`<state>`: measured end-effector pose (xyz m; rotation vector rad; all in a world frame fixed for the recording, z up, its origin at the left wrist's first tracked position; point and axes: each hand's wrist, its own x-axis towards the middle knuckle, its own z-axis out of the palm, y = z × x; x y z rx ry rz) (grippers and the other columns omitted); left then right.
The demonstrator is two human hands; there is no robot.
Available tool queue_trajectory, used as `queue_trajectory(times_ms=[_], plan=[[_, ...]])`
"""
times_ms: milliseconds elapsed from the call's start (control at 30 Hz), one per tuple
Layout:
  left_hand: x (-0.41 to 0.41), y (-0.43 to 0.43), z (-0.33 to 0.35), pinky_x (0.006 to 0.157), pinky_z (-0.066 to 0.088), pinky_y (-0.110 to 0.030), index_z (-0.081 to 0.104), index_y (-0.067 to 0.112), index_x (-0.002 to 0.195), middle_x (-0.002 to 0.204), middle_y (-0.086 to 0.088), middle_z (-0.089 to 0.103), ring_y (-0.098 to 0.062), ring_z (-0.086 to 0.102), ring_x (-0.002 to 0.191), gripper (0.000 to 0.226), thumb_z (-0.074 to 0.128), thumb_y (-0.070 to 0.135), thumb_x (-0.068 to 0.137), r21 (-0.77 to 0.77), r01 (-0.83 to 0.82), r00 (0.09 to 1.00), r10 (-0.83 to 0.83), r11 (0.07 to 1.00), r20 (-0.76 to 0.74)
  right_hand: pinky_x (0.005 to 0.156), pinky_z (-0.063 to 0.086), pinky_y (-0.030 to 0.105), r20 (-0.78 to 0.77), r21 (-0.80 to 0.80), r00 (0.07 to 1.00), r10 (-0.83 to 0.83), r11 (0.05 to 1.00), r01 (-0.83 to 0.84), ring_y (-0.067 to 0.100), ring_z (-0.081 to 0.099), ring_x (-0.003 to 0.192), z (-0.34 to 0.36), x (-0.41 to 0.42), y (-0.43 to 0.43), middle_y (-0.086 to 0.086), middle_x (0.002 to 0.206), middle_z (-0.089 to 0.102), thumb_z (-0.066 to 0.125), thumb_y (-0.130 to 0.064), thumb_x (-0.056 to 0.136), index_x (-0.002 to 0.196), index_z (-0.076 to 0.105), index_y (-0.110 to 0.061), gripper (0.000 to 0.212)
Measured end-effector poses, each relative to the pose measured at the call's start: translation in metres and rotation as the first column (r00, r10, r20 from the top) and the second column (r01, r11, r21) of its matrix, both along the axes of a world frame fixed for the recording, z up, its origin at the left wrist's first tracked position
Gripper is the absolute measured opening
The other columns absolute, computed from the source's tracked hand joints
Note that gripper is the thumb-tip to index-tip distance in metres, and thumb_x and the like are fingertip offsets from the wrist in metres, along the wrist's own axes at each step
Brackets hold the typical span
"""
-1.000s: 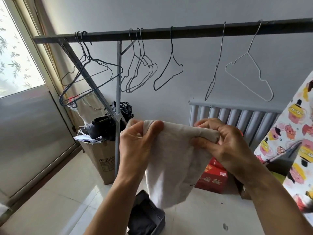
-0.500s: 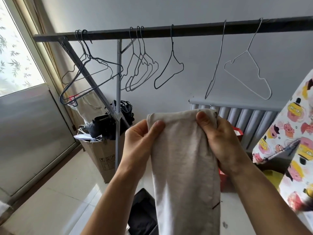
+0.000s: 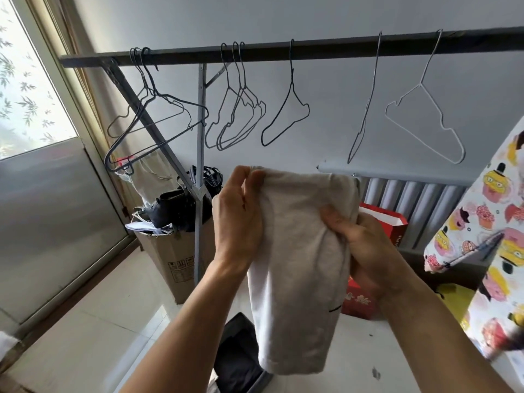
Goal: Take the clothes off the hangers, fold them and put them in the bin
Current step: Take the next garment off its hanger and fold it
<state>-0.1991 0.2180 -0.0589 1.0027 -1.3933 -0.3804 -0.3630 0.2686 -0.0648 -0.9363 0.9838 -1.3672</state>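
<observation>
A pale grey-white garment [image 3: 300,268] hangs folded lengthways in front of me. My left hand [image 3: 241,219] pinches its top left corner. My right hand [image 3: 365,248] grips the right edge a bit lower, bunching the cloth. Above, several bare wire hangers [image 3: 286,120] hang on the dark rail [image 3: 326,48]. Under the garment, on the floor, the bin [image 3: 241,361] holds dark folded clothes; most of it is hidden by the garment and my arms.
The rack's grey upright post [image 3: 200,171] stands just left of my hands. A cardboard box [image 3: 175,262] with bags sits behind it. Red boxes [image 3: 360,302] and a radiator [image 3: 411,202] lie to the right, beside a cartoon-print cloth [image 3: 490,236]. Pale floor tiles [image 3: 93,321] stretch to the left.
The garment was short, then dropped open long, and now hangs shorter again. My right hand slid down from the top edge to the right side; my left hand moved up to the corner.
</observation>
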Motion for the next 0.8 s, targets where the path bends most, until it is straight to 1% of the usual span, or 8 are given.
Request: queue_trajectory(times_ms=[167, 267, 400, 533, 600, 667, 733, 800], plan=[[0.008, -0.012, 0.011, 0.063, 0.040, -0.024, 0.058, 0.018, 0.092, 0.067, 0.012, 0.054, -0.001, 0.051, 0.065, 0.023, 0.046, 0.034, 0.102, 0.047, -0.032, 0.973, 0.020, 0.998, 0.229, 0.062, 0.058, 0.029, 0.069, 0.078, 0.997, -0.042, 0.996, 0.037, 0.021, 0.074, 0.081, 0.002, 0.004, -0.001, 0.008, 0.089, 0.077, 0.055, -0.031, 0.094, 0.100, 0.065, -0.002, 0.032], [0.016, -0.017, 0.005, 0.073, 0.051, -0.038, 0.051, 0.023, 0.104, 0.070, 0.008, 0.064, -0.021, 0.063, 0.075, 0.022, 0.048, 0.045, 0.099, 0.117, -0.099, 0.956, 0.062, 0.988, 0.288, 0.064, 0.057, 0.032, 0.065, 0.112, 0.987, -0.145, 0.984, 0.138, 0.023, 0.074, 0.083, 0.000, 0.004, -0.004, 0.009, 0.093, 0.076, 0.054, -0.034, 0.096, 0.107, 0.064, -0.006, 0.032], [0.019, -0.005, -0.016, 0.063, 0.052, -0.036, 0.055, 0.023, 0.099, 0.071, 0.005, 0.064, -0.014, 0.061, 0.063, 0.039, 0.051, 0.060, 0.089, 0.143, -0.040, 0.987, 0.018, 0.989, 0.157, 0.075, 0.056, 0.037, 0.079, 0.119, 0.951, -0.300, 0.950, 0.290, 0.025, 0.070, 0.094, -0.001, -0.001, -0.010, 0.011, 0.106, 0.071, 0.052, -0.034, 0.098, 0.108, 0.062, -0.011, 0.028], [0.002, 0.015, -0.044, 0.055, 0.046, -0.030, 0.063, 0.022, 0.088, 0.066, 0.009, 0.065, -0.005, 0.059, 0.055, 0.016, 0.062, 0.037, 0.092, 0.332, 0.136, 0.991, -0.134, 0.933, -0.027, 0.092, 0.053, 0.044, 0.101, 0.096, 0.936, -0.338, 0.939, 0.329, 0.026, 0.066, 0.103, -0.004, 0.001, -0.013, 0.011, 0.115, 0.067, 0.051, -0.037, 0.098, 0.116, 0.060, -0.013, 0.031], [0.003, 0.015, -0.054, 0.073, 0.049, -0.022, 0.061, 0.022, 0.109, 0.096, 0.010, 0.068, 0.001, 0.064, 0.084, 0.037, 0.066, 0.050, 0.086, 0.407, 0.147, 0.987, -0.160, 0.901, -0.004, 0.084, 0.056, 0.041, 0.134, 0.108, 0.939, -0.316, 0.947, 0.303, 0.025, 0.069, 0.100, -0.004, 0.001, -0.013, 0.010, 0.112, 0.070, 0.050, -0.037, 0.098, 0.120, 0.060, -0.012, 0.034], [0.009, 0.013, -0.055, 0.091, 0.046, -0.020, 0.053, 0.022, 0.130, 0.121, 0.010, 0.064, -0.002, 0.059, 0.113, 0.074, 0.067, 0.069, 0.074, 0.486, 0.333, 0.942, -0.312, 0.808, -0.127, 0.066, 0.058, 0.032, 0.164, 0.123, 0.943, -0.290, 0.954, 0.272, 0.020, 0.073, 0.088, -0.003, -0.002, -0.013, 0.008, 0.102, 0.074, 0.050, -0.036, 0.099, 0.116, 0.064, -0.011, 0.032], [0.012, 0.014, -0.053, 0.089, 0.051, -0.023, 0.060, 0.017, 0.125, 0.119, 0.001, 0.070, -0.011, 0.065, 0.112, 0.063, 0.070, 0.058, 0.080, 0.471, 0.557, 0.829, -0.488, 0.684, -0.272, 0.057, 0.056, 0.026, 0.184, 0.165, 0.947, -0.262, 0.958, 0.233, 0.016, 0.074, 0.080, -0.002, -0.004, -0.014, 0.008, 0.096, 0.076, 0.050, -0.036, 0.099, 0.111, 0.066, -0.010, 0.032], [0.010, 0.016, -0.052, 0.078, 0.055, -0.030, 0.072, 0.010, 0.104, 0.102, -0.012, 0.075, -0.019, 0.071, 0.092, 0.034, 0.070, 0.039, 0.086, 0.414, 0.574, 0.818, -0.475, 0.706, -0.325, 0.054, 0.057, 0.026, 0.216, 0.211, 0.951, -0.223, 0.961, 0.178, 0.017, 0.074, 0.080, -0.004, -0.005, -0.016, 0.010, 0.096, 0.076, 0.051, -0.038, 0.098, 0.110, 0.066, -0.008, 0.035]])
